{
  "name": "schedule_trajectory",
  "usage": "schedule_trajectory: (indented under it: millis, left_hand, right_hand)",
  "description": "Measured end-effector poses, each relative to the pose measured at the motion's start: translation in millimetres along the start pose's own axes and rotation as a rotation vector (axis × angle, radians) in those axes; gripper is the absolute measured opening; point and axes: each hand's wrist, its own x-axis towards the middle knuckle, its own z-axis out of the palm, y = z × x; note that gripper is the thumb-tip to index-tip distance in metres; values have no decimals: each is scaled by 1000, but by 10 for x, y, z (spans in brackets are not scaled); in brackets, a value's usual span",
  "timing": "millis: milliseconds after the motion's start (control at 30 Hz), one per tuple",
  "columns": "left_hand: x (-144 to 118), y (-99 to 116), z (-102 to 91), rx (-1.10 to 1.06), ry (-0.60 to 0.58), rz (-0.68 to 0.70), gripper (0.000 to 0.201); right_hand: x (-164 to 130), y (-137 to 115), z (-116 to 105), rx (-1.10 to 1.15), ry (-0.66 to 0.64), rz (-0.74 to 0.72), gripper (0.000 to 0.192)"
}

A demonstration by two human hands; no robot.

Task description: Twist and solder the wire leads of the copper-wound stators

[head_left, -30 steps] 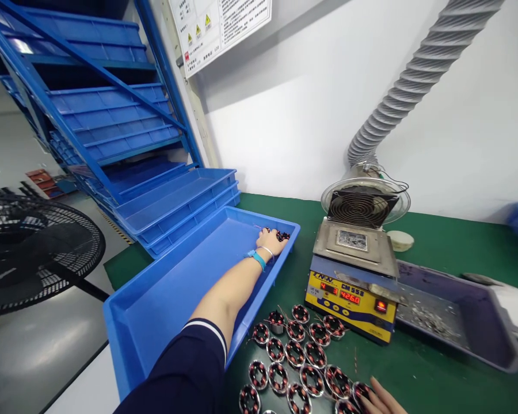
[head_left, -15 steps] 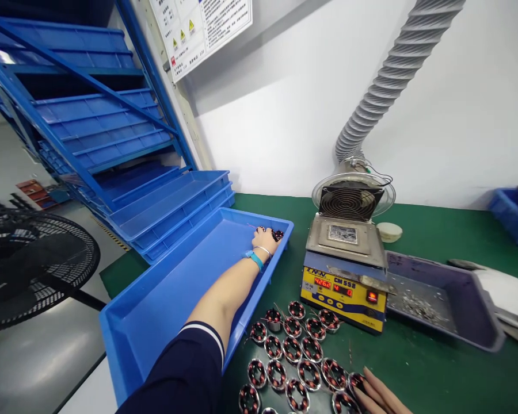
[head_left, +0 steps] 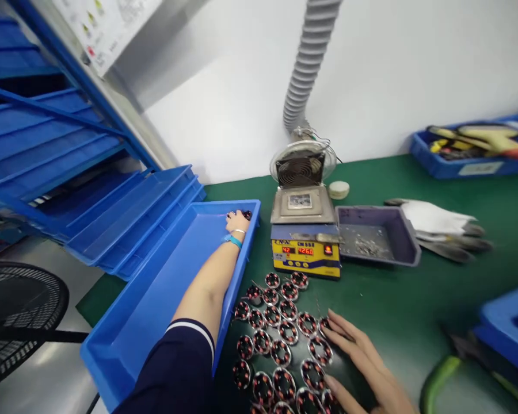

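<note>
We are stretching our left arm out straight into the far corner of the blue tray (head_left: 155,299), where our left hand (head_left: 237,221) is curling palm down, its grip closing on a few coils (head_left: 247,214) there. Our right hand (head_left: 362,362) is lying flat on the green desk (head_left: 414,287), fingers spread and pinching nothing, fingertips touching the nearest of the coils (head_left: 280,333) laid out in rows before the solder pot (head_left: 304,230).

Bare green mat (head_left: 392,299) beyond crowded coil rings (head_left: 280,330).
</note>
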Motion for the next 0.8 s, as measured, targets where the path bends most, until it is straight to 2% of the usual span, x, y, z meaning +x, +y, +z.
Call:
schedule_trajectory:
  millis: [267, 533, 667, 800]
  left_hand:
    - [180, 64, 50, 51, -33, 3, 41]
    - [213, 59, 78, 12, 8, -17, 48]
    - [149, 6, 71, -26, 10, 16, 39]
    - [10, -125, 23, -83, 2, 67, 26]
  right_hand:
    - [16, -85, -22, 46, 9, 69, 51]
    - [-3, -49, -3, 59, 27, 57, 48]
    - [11, -76, -12, 79, 41, 93, 45]
    - [29, -94, -10, 84, 71, 64, 44]
